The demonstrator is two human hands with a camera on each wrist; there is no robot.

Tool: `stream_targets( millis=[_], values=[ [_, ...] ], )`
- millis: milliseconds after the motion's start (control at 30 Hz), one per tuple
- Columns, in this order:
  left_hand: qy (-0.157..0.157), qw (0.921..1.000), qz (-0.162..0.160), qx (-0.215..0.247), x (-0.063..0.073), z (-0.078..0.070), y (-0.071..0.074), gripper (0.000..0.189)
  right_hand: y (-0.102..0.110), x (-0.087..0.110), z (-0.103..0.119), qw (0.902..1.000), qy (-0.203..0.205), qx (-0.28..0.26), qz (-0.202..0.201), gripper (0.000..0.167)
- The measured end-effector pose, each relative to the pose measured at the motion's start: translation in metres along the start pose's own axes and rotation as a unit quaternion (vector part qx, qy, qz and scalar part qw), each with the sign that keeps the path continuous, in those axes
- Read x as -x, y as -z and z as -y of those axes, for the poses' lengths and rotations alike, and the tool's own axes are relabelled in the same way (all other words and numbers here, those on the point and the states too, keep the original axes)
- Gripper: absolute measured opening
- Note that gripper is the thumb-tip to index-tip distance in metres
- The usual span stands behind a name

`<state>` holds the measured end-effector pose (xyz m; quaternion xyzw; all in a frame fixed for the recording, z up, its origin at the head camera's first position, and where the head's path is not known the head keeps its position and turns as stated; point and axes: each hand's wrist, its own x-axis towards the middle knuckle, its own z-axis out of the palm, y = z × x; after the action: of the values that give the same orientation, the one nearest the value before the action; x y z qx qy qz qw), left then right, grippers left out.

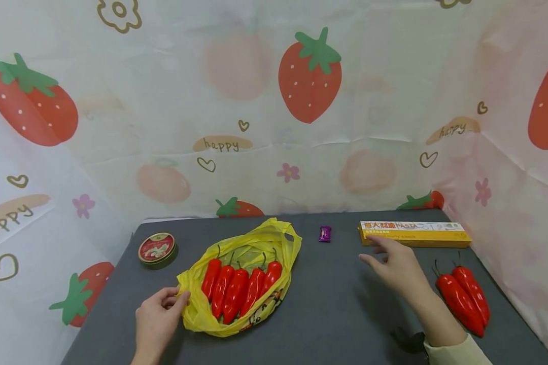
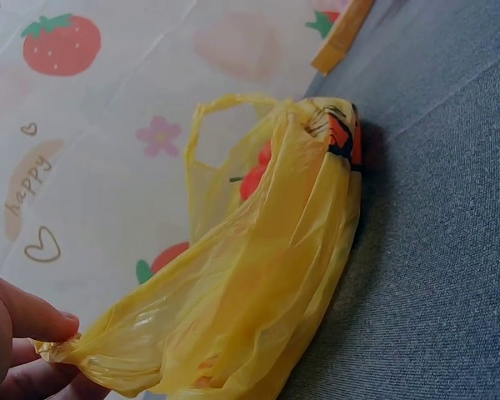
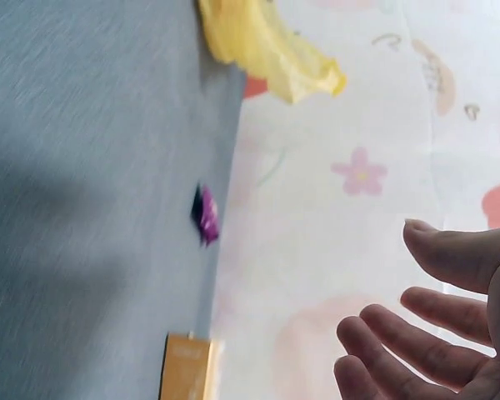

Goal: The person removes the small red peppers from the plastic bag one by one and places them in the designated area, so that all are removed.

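A yellow plastic bag point(image 1: 196, 317) lies opened out on the dark table, with several red peppers point(image 1: 235, 295) side by side in its mouth. At the bag's left edge my left hand point(image 1: 157, 317) pinches the rim between thumb and fingers; the left wrist view shows the bunched plastic in that grip. Over to the right, my right hand point(image 1: 399, 266) hovers above the table, its fingers loosely spread and holding nothing. In the head view it appears just in front of the yellow pasta box point(image 1: 420, 235). Two more red peppers point(image 1: 466, 299) lie right of the right forearm.
A round tin with a red lid point(image 1: 157, 249) stands at the back left of the table point(image 1: 319, 304). One small purple wrapped piece point(image 1: 325, 233) lies between the bag and the pasta box. Printed cloth walls point(image 1: 265, 121) rise behind and at both sides.
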<state>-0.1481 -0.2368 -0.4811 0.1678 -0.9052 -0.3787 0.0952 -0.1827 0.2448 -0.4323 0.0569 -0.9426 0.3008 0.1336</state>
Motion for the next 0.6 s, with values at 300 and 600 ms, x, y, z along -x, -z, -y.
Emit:
stream_targets(
  millis=[300,600],
  values=[
    [0.0,1.0,0.006,0.0,0.001,0.001,-0.002,0.036,-0.022,-0.015,0.023,0.9985,0.037,-0.036,0.017,0.05],
    [-0.001,1.0,0.006,-0.004,-0.001,0.0,-0.001,0.035,-0.043,-0.031,0.05,0.9957,0.038,-0.069,0.048,0.05]
  ],
)
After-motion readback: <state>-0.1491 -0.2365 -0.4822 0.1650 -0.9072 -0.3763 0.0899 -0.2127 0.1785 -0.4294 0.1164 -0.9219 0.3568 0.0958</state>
